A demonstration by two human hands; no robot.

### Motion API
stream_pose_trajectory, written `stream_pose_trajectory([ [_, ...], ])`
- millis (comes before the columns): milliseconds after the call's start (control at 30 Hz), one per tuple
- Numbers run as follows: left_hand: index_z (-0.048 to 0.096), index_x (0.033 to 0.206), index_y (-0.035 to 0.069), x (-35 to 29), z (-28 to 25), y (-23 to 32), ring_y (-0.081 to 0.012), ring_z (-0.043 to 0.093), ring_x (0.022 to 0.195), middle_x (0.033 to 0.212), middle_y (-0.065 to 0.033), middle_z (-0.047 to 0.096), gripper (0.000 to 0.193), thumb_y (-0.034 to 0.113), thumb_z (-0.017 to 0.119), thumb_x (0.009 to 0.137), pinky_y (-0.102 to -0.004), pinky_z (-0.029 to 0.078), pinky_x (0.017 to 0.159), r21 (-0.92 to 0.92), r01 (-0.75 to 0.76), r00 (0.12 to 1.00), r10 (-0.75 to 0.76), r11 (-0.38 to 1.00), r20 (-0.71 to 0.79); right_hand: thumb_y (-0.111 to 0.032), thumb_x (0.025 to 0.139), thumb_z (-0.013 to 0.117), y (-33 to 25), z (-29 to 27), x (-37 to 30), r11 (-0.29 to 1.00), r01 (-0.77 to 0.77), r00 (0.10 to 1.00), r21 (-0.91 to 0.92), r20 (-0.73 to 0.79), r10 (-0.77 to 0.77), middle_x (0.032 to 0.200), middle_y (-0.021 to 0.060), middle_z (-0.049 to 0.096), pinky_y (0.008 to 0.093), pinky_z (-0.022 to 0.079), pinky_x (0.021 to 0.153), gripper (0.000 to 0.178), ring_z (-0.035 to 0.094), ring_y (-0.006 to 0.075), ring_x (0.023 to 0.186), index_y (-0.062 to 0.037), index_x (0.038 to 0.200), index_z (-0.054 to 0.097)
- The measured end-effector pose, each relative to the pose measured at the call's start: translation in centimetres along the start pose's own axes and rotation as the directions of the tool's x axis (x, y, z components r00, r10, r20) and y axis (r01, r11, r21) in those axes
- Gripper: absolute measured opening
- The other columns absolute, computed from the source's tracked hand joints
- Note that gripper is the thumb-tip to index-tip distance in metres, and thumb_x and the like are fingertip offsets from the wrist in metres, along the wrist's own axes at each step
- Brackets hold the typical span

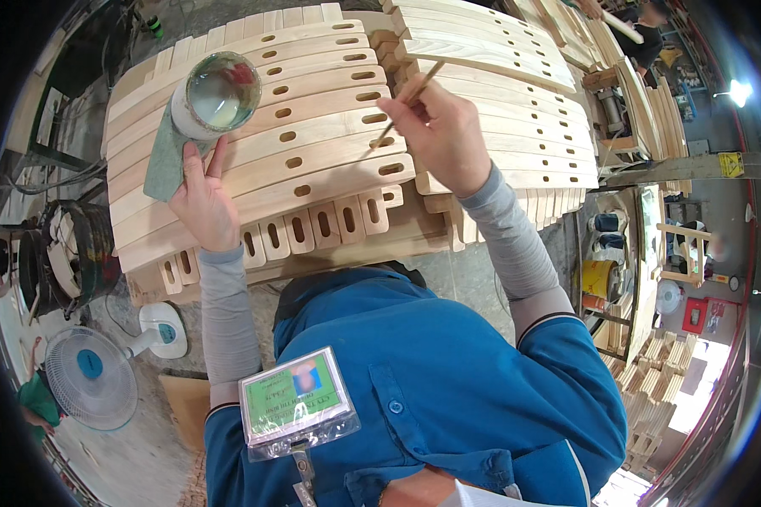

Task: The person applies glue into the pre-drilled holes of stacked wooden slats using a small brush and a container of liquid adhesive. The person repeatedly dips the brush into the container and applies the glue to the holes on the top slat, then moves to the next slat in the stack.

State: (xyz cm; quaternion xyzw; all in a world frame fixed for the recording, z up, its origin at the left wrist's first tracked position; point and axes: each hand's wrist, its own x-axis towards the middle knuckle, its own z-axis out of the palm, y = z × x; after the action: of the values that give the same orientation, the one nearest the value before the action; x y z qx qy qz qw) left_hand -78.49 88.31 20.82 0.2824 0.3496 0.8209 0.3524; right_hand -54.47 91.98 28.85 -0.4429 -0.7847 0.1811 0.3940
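Observation:
My left hand [205,205] is closed at the base of a white cup [196,118], with a grey-green sheet, perhaps sandpaper [166,159], pinned against it. Milky liquid shows inside the cup, and its rim is smeared. A thin wooden stick [423,84] is pinched in my right hand [448,135]; I cannot make out whether it has bristles. Its lower tip is down by an oval slot near the end of one pale wooden slat [330,135]. Such slats lie side by side in layers under both hands, each with slots near the end.
A second stack of slotted slats [516,110] adjoins on the right. On the floor at the left stands a white fan [91,376], below a dark drum-like container [80,253]. A metal beam [685,169] runs along the right. Another person [643,34] is at the far right.

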Motion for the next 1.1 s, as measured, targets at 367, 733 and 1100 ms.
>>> stream_pose_trajectory([
  [367, 0.045, 0.114, -0.003, -0.2, 0.5, 0.2, -0.0215, 0.054, 0.098, 0.114, -0.0109, 0.050, 0.026, 0.004, 0.045, 0.089, -0.0430, 0.050, 0.086, 0.014, 0.015, 1.000, -0.015, 1.000, -0.017, -0.014, 0.078, 0.065, 0.6, -0.1, 0.0, 1.000, 0.013, 1.000, -0.010, -0.011, -0.013, 0.055, 0.0066, 0.055, 0.0251, 0.042, 0.047, 0.018, 0.053, 0.0143, 0.049, -0.0005, 0.073, 0.054],
  [733, 0.044, 0.115, 0.000, -2.4, 3.0, 2.7, -0.0210, 0.054, 0.099, 0.114, -0.0101, 0.050, 0.027, 0.006, 0.046, 0.089, -0.0401, 0.051, 0.081, -0.046, 0.116, 0.993, -0.116, 0.992, 0.002, 0.002, 0.078, 0.060, -2.1, -7.4, -2.1, 0.851, -0.078, 0.989, 0.519, -0.070, 0.133, 0.076, 0.0102, 0.062, 0.0227, 0.050, 0.063, 0.006, 0.061, 0.0135, 0.068, 0.0047, 0.082, 0.056],
  [1100, 0.051, 0.111, -0.003, -5.0, 6.7, 2.5, -0.0183, 0.054, 0.098, 0.112, -0.0094, 0.054, 0.027, 0.012, 0.051, 0.088, -0.0320, 0.046, 0.085, -0.137, -0.147, 0.984, 0.159, 0.980, 0.080, 0.007, 0.072, 0.064, -6.1, -1.5, -5.2, 0.802, 0.431, 0.891, 0.414, -0.337, -0.305, 0.090, 0.0185, 0.061, 0.0289, 0.051, 0.060, 0.022, 0.062, 0.0241, 0.077, -0.0003, 0.087, 0.051],
])
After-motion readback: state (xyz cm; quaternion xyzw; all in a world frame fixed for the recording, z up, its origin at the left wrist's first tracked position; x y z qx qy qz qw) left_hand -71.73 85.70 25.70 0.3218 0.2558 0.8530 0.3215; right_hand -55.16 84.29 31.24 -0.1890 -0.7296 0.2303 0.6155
